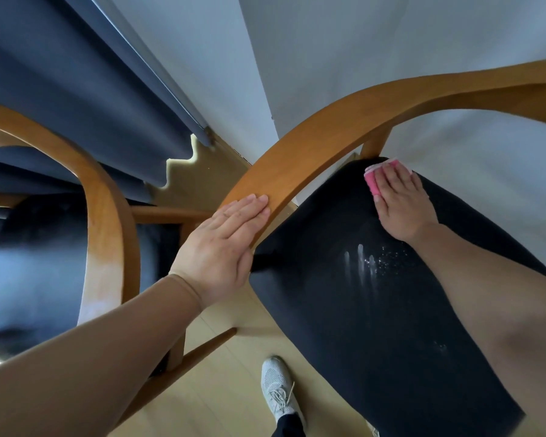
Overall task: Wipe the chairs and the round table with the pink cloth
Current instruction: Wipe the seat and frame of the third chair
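Note:
A chair with a black padded seat (353,310) and a curved wooden back rail (322,143) fills the middle and right. My right hand (401,203) lies flat on the far end of the seat, pressing the folded pink cloth (372,181) under its fingers. My left hand (224,244) rests flat against the near end of the wooden rail, fingers together, holding nothing. White streaks and specks (369,263) mark the seat just below my right wrist. A second chair (104,216) of the same kind stands at the left. The round table is not in view.
Dark blue curtains (85,99) hang at the upper left and reach the pale wooden floor (221,383). A white wall (360,52) rises behind the chair. My foot in a white trainer (278,386) stands on the floor between the chairs.

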